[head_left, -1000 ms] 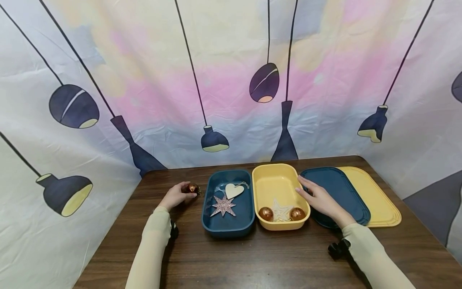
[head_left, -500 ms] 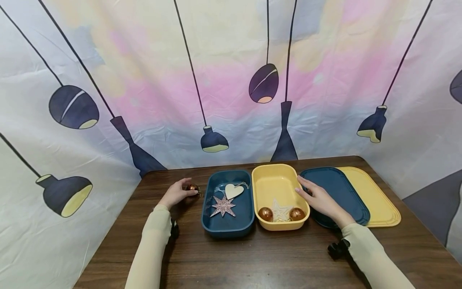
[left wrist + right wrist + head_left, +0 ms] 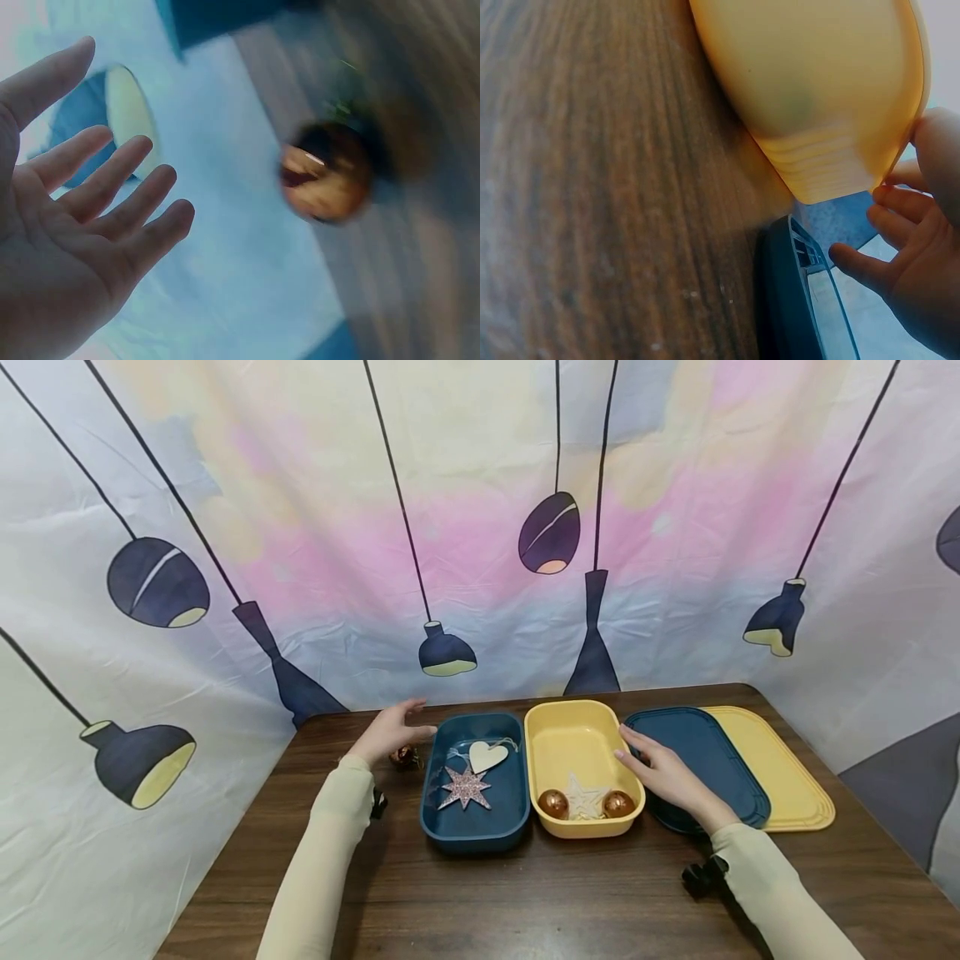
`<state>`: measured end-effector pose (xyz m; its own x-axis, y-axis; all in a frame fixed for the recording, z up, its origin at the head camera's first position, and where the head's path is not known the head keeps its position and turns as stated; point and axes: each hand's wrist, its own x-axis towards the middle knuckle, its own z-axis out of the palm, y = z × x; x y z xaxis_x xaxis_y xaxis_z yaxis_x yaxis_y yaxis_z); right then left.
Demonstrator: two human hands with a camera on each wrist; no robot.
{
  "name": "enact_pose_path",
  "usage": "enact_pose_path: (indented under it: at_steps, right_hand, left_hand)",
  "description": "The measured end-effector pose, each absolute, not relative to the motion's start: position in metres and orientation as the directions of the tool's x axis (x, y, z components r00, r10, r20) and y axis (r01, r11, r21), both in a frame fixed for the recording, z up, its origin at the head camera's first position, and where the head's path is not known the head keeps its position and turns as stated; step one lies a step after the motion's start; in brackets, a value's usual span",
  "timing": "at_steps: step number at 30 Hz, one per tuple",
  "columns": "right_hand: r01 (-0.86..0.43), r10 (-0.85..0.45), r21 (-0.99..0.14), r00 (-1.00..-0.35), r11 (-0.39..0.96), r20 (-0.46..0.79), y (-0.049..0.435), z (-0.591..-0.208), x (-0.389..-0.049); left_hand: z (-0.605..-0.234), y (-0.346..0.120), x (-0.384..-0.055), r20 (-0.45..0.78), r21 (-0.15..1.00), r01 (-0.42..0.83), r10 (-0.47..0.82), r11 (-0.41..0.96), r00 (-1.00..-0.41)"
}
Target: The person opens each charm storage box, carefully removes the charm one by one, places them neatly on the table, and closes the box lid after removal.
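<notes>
My left hand (image 3: 388,732) is held above the table at the left, fingers spread and holding nothing. Below it a shiny copper bauble (image 3: 406,757) lies on the wood, partly hidden by the hand; the left wrist view shows the bauble (image 3: 328,172) blurred and apart from the fingers. To its right stands a blue container (image 3: 474,843) with a glittery star (image 3: 465,787) and a white heart (image 3: 487,757) inside. My right hand (image 3: 667,774) rests at the right rim of the yellow container (image 3: 588,829), fingers relaxed. Inside that are two copper baubles (image 3: 553,804) and a pale star (image 3: 583,797).
Right of the yellow container a blue lid (image 3: 701,752) lies partly over a yellow lid (image 3: 787,777). The brown wooden table (image 3: 562,902) carries everything. Behind it hangs a cloth printed with lamps (image 3: 447,653).
My left hand has let go of the bauble, leaving it on the table, and has risen up and to the right with its fingers spread. The right hand stays in place.
</notes>
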<state>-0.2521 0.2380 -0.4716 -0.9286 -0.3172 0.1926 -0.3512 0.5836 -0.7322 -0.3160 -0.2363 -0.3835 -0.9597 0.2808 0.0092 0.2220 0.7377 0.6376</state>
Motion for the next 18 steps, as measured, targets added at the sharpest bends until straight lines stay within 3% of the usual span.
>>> enact_pose_path:
  at_steps: [18]
  right_hand:
    - [-0.359, -0.322, -0.729, -0.926, 0.584, 0.198, 0.24, -0.473, -0.254]
  left_hand:
    - [-0.341, -0.127, -0.3, 0.013, 0.483, 0.516, 0.583, 0.707, -0.812]
